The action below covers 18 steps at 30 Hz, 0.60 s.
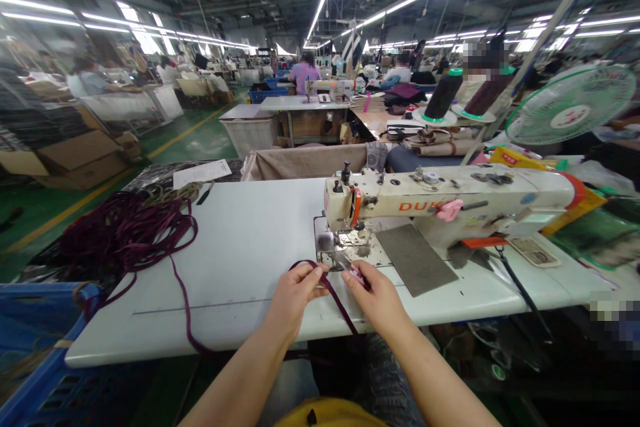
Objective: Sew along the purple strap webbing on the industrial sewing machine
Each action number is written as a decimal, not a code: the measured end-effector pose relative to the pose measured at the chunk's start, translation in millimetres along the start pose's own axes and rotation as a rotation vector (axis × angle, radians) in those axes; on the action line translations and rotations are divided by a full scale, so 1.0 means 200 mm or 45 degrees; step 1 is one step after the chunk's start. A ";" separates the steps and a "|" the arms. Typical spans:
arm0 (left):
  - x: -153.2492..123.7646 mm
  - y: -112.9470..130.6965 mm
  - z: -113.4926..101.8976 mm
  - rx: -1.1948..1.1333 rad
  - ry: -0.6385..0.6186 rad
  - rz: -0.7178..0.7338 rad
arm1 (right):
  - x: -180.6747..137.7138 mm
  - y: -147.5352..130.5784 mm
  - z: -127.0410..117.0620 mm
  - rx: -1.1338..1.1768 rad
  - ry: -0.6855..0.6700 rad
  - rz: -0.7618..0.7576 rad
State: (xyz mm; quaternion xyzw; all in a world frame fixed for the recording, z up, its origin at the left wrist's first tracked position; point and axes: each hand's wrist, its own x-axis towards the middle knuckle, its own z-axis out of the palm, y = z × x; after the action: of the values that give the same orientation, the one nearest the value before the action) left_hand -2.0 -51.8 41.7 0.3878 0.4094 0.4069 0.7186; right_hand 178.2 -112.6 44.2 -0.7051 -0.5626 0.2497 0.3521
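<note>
My left hand (299, 288) is closed in a pinch on a narrow maroon strap (339, 307), just in front of the sewing machine's needle area. One part of the strap loops up behind the fingers, and another runs down over the table's front edge. My right hand (375, 293) is closed around small thread snips (355, 272); their metal blades point toward the strap, and the fingers partly hide the handle. The white sewing machine (390, 197) stands right behind both hands, its presser foot (350, 238) above the metal plate.
A tangled heap of maroon strap (125, 230) lies at the table's left end, above a blue crate (45, 340). A grey mat (417, 259) lies beside the machine. Thread cones (444, 95) and a fan (570, 107) stand at right. Several people work farther back.
</note>
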 end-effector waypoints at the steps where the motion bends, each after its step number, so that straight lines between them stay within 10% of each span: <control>1: 0.00 0.00 -0.01 -0.005 0.009 -0.003 | 0.02 0.03 -0.03 -0.122 0.053 -0.006; 9: -0.02 0.01 0.01 -0.158 -0.047 -0.123 | -0.01 0.18 -0.12 -0.767 0.460 -0.399; 13: -0.03 -0.01 0.06 -0.299 -0.182 -0.249 | -0.12 0.05 -0.07 -0.425 0.107 -1.024; 18: -0.02 -0.03 0.06 -0.339 -0.194 -0.346 | -0.17 -0.05 -0.07 0.177 -0.073 -0.998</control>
State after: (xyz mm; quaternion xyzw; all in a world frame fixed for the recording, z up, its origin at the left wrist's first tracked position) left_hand 8.5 -61.0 41.8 0.2603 0.3448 0.3264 0.8407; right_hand 174.2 -147.0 59.4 -0.4043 -0.7804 0.1536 0.4516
